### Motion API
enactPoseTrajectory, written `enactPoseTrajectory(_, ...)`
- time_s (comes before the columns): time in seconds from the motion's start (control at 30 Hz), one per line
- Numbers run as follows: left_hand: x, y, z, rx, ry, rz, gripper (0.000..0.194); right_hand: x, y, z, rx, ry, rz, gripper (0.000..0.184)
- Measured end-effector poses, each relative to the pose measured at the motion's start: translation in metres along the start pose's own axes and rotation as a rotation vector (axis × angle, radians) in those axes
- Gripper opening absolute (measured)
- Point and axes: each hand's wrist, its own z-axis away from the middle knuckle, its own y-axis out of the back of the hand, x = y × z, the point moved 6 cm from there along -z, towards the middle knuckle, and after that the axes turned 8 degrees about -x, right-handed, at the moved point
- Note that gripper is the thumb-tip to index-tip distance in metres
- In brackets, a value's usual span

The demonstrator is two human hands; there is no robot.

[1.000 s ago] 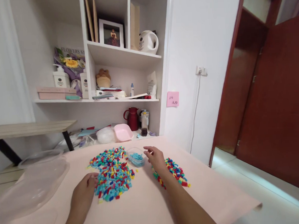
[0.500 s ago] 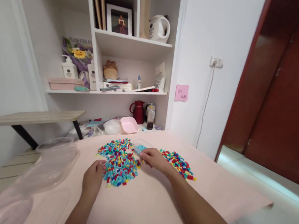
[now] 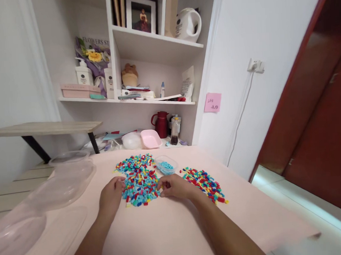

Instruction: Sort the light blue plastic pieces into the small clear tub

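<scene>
So there's a big pale pink sheet [image 3: 148, 236] over the table, with loads of tiny plastic bricks on it in three loose heaps. The near heap of mostly light-blue bricks with red and yellow mixed in [image 3: 141, 189] sits right between the two hands. The left hand [image 3: 112, 190] is at its left edge, fingers curled and thumb up close to the fingertips; can't tell if there's a brick pinched in there. The right hand [image 3: 174, 186] is at the right edge of the same heap, fingers bent, thumb and index tips drawn in close together down by the bricks, but I honestly can't make out whether they've got one. Just behind that hand is a small clear plastic tub [image 3: 175, 166] with a bunch of light-blue bricks [image 3: 166, 166] in it. The far multicoloured heap [image 3: 135, 162] pretty much runs into the near one, and the right-hand multicoloured heap [image 3: 204, 183] lies apart, beyond the right wrist. Over on the left there are some big see-through plastic containers [image 3: 61, 188], well away from the bricks. At the back, a light pink square plastic bowl [image 3: 151, 140] sits near a dark red jug with a handle [image 3: 161, 125].
</scene>
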Motion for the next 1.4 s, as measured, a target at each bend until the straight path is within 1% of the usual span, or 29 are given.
enactPoseTrajectory(0.13, -0.001, 0.0, 0.0, 0.0, 0.006, -0.004, 0.029, 0.001, -0.002, -0.003, 0.017, -0.025, 0.085, 0.026)
enactPoseTrajectory(0.2, -0.001, 0.0, 0.0, -0.001, 0.004, 0.006, 0.029, 0.0, -0.003, -0.004, 0.029, -0.029, 0.131, 0.023)
enactPoseTrajectory(0.3, -0.001, 0.0, -0.001, 0.0, -0.005, 0.016, 0.029, -0.003, -0.002, -0.005, 0.087, -0.012, 0.212, 0.018)
enactPoseTrajectory(0.4, -0.001, 0.0, 0.0, -0.003, -0.003, 0.015, 0.029, -0.006, -0.001, -0.005, 0.128, 0.01, 0.254, 0.02)
enactPoseTrajectory(0.5, -0.001, 0.0, 0.0, -0.006, 0.007, 0.009, 0.029, -0.007, 0.0, -0.003, 0.11, 0.033, 0.237, 0.023)
enactPoseTrajectory(0.67, 0.0, 0.0, 0.0, -0.009, 0.001, 0.01, 0.029, -0.003, 0.001, -0.002, 0.06, 0.032, 0.193, 0.023)
enactPoseTrajectory(0.93, 0.001, 0.0, 0.001, -0.011, 0.006, -0.024, 0.031, -0.003, 0.0, -0.002, 0.006, 0.051, 0.165, 0.029)
enactPoseTrajectory(1.13, -0.001, -0.001, -0.001, -0.007, 0.0, -0.023, 0.031, -0.009, -0.001, -0.001, 0.05, 0.079, 0.219, 0.023)
enactPoseTrajectory(1.27, -0.003, -0.001, -0.001, -0.013, -0.003, -0.024, 0.031, -0.009, -0.003, -0.002, 0.06, 0.062, 0.247, 0.026)
enactPoseTrajectory(1.33, -0.004, -0.002, -0.002, -0.013, -0.006, -0.024, 0.03, -0.01, -0.003, -0.002, 0.078, 0.061, 0.288, 0.029)
enactPoseTrajectory(1.4, -0.005, -0.002, -0.002, -0.01, -0.009, -0.018, 0.03, -0.012, -0.003, -0.002, 0.105, 0.061, 0.327, 0.029)
